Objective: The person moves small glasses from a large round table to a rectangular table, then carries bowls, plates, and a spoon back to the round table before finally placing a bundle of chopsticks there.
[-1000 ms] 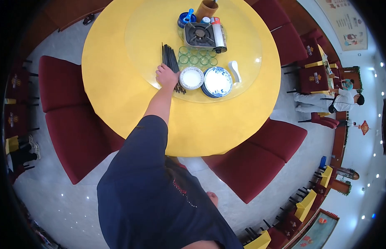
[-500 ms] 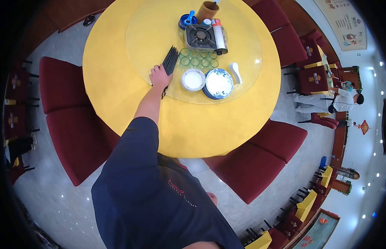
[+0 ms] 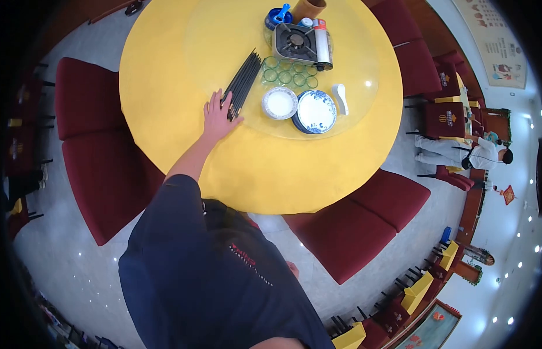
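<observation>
A bundle of black chopsticks [image 3: 245, 84] lies slanted on the glass turntable of the yellow-covered table. My left hand [image 3: 217, 118] rests at their lower end, its fingers and thumb spread apart and touching or just over the tips. Right of the bundle are several green-tinted glasses [image 3: 287, 72], a small stack of white bowls or saucers [image 3: 280, 103] and a stack of blue-patterned plates [image 3: 316, 111]. A white spoon [image 3: 340, 99] lies beside the plates. My right hand [image 3: 293, 269] is low beside my body, mostly hidden behind my dark shirt.
A portable gas stove [image 3: 295, 41] with a gas can [image 3: 322, 46] stands farther back, near a blue container [image 3: 275, 18] and a brown cylindrical holder [image 3: 309, 8]. Dark red chairs [image 3: 96, 163] surround the table. Another person [image 3: 480, 156] stands by a table at right.
My left hand has loosened from the chopsticks, spread its fingers and slid to their lower end. The bundle looks slightly shifted against the bowls. The camera view has moved a little.
</observation>
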Action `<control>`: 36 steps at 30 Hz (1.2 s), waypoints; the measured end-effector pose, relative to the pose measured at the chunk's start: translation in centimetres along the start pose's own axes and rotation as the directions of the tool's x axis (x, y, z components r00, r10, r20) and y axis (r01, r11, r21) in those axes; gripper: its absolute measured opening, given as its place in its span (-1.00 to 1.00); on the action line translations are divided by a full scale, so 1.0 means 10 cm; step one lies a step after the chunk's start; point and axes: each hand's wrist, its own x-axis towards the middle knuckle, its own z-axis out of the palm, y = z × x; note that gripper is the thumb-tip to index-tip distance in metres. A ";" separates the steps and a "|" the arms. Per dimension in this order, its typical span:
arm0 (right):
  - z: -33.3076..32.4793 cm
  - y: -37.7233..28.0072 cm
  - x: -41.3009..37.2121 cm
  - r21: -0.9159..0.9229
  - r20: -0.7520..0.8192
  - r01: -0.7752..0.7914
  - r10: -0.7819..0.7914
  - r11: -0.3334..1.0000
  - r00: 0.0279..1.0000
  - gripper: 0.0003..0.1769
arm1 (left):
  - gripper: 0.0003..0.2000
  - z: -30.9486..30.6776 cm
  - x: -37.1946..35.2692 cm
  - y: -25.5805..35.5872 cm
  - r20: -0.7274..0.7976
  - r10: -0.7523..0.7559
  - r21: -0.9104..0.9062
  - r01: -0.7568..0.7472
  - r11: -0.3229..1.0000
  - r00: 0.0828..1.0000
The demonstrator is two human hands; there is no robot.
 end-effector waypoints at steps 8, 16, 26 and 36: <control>0.02 0.12 0.12 -0.069 0.022 -0.073 0.075 0.995 0.997 -0.82 | -0.51 -0.17 -0.22 -0.35 0.157 0.346 -0.021 -0.347 0.938 0.925; -0.01 -0.11 0.22 -0.040 0.074 0.090 -0.087 0.995 0.993 -0.78 | -0.55 -0.12 0.05 -0.31 0.245 0.440 0.005 -0.454 0.891 0.864; -0.01 -0.15 -0.02 -0.088 0.057 0.156 -0.151 0.984 0.987 -0.81 | -0.51 -0.05 0.27 -0.30 0.314 0.465 0.062 -0.507 0.860 0.828; 0.09 -0.29 -0.01 -0.073 0.020 -0.003 0.004 0.997 1.000 -0.82 | -0.52 -0.06 0.52 -0.38 0.357 0.576 0.035 -0.626 0.779 0.736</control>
